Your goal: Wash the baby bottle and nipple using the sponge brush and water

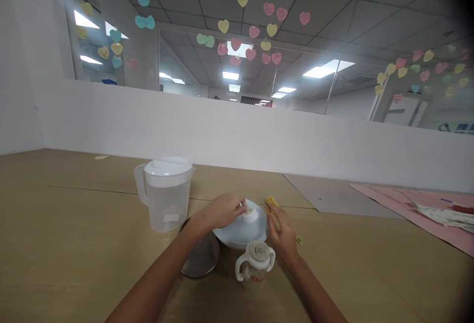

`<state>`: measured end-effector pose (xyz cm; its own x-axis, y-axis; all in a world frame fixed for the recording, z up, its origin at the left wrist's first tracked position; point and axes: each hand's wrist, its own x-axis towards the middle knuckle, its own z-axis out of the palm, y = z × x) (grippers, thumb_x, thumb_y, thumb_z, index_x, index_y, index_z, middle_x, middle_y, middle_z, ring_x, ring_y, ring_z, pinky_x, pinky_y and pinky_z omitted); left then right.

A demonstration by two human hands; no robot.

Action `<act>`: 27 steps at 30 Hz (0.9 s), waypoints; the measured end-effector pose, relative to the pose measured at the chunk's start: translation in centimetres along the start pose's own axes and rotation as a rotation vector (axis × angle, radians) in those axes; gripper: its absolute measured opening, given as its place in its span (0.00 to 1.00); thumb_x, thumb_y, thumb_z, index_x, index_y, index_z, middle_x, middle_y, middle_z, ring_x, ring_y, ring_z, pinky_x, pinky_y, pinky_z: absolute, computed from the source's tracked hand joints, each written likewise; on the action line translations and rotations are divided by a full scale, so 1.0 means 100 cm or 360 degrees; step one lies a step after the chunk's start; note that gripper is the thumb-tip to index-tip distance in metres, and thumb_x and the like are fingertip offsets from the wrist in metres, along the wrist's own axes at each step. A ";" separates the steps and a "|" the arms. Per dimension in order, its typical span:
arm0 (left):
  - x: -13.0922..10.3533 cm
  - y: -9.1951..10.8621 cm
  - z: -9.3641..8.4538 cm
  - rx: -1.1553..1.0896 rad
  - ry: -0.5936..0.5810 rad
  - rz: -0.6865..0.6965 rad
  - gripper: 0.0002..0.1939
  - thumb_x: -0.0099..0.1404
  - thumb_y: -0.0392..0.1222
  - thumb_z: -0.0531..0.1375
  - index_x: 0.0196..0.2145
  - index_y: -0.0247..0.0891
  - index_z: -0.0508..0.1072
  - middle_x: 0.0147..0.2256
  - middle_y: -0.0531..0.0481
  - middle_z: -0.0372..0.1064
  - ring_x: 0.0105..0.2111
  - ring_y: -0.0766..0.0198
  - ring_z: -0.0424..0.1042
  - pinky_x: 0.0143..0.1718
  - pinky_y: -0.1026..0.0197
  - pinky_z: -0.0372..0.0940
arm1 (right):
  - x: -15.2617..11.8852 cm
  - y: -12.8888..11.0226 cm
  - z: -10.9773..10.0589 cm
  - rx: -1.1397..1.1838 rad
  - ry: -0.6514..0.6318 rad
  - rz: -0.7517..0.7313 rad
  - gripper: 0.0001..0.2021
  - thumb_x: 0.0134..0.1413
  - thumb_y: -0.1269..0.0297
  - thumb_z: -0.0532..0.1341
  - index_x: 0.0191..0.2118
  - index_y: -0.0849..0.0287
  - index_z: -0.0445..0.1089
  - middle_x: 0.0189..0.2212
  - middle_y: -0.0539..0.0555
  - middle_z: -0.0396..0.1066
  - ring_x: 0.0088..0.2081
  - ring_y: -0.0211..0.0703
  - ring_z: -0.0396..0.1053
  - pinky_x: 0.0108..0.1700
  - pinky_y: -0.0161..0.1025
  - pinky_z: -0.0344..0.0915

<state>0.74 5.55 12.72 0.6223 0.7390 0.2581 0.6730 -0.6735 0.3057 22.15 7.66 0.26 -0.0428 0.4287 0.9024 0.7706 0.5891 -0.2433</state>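
Pale blue lid under both hands, left hand pinching its knob, right hand open alongside, lidded pitcher nearby.

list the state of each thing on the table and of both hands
pitcher: upright, lid on
pale blue dome: flat on the table
white knob: on the dome, pinched by left hand
right hand: against the dome's edge, fingers spread
handled cup: upright, lid on
strainer: lying on the table

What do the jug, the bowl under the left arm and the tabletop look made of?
Jug: clear, slightly frosted plastic with a white lid, since you can see through it. Bowl: probably metal, grey with a dull sheen. Tabletop: matte wood-look laminate, judging by its even tan colour and seams.
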 end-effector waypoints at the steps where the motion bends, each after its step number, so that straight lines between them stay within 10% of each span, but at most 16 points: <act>1: 0.002 0.001 0.004 -0.0033 0.0000 0.0032 0.13 0.63 0.42 0.47 0.31 0.36 0.68 0.30 0.49 0.69 0.29 0.64 0.65 0.28 0.64 0.54 | 0.001 -0.004 -0.001 0.0057 -0.0054 -0.0121 0.16 0.55 0.67 0.51 0.48 0.59 0.64 0.44 0.58 0.68 0.48 0.43 0.64 0.50 0.45 0.61; 6: 0.011 0.000 0.025 -0.0234 0.0033 0.0207 0.14 0.65 0.43 0.44 0.35 0.37 0.67 0.34 0.49 0.69 0.33 0.64 0.66 0.33 0.63 0.58 | 0.002 -0.015 -0.004 0.0152 -0.0083 -0.0377 0.16 0.53 0.70 0.53 0.49 0.58 0.65 0.44 0.58 0.69 0.48 0.44 0.64 0.49 0.46 0.63; 12: 0.011 0.008 0.029 -0.0479 0.0275 0.0227 0.19 0.64 0.48 0.48 0.48 0.38 0.64 0.46 0.46 0.66 0.44 0.61 0.65 0.45 0.61 0.58 | 0.001 -0.021 -0.006 0.0088 0.0086 -0.0125 0.09 0.53 0.66 0.54 0.39 0.60 0.68 0.35 0.57 0.72 0.39 0.42 0.69 0.41 0.40 0.66; 19: 0.015 0.009 0.037 -0.0277 0.0308 0.0331 0.12 0.61 0.44 0.53 0.40 0.40 0.71 0.41 0.50 0.68 0.40 0.63 0.66 0.43 0.61 0.59 | 0.000 -0.029 -0.007 0.0151 0.0092 0.0224 0.09 0.53 0.61 0.54 0.31 0.60 0.66 0.25 0.53 0.69 0.28 0.38 0.66 0.31 0.35 0.63; 27: 0.017 0.012 0.045 -0.0113 0.0364 0.0302 0.05 0.56 0.36 0.53 0.30 0.37 0.67 0.30 0.52 0.66 0.30 0.66 0.64 0.32 0.64 0.58 | 0.000 -0.029 -0.009 0.0288 0.0007 0.0072 0.05 0.52 0.65 0.55 0.30 0.60 0.65 0.26 0.53 0.66 0.30 0.40 0.64 0.33 0.36 0.60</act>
<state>4.40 5.93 9.37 0.6224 0.5901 0.5142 0.5187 -0.8030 0.2936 20.49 5.35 1.24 -0.0079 0.4547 0.8906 0.6448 0.6830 -0.3430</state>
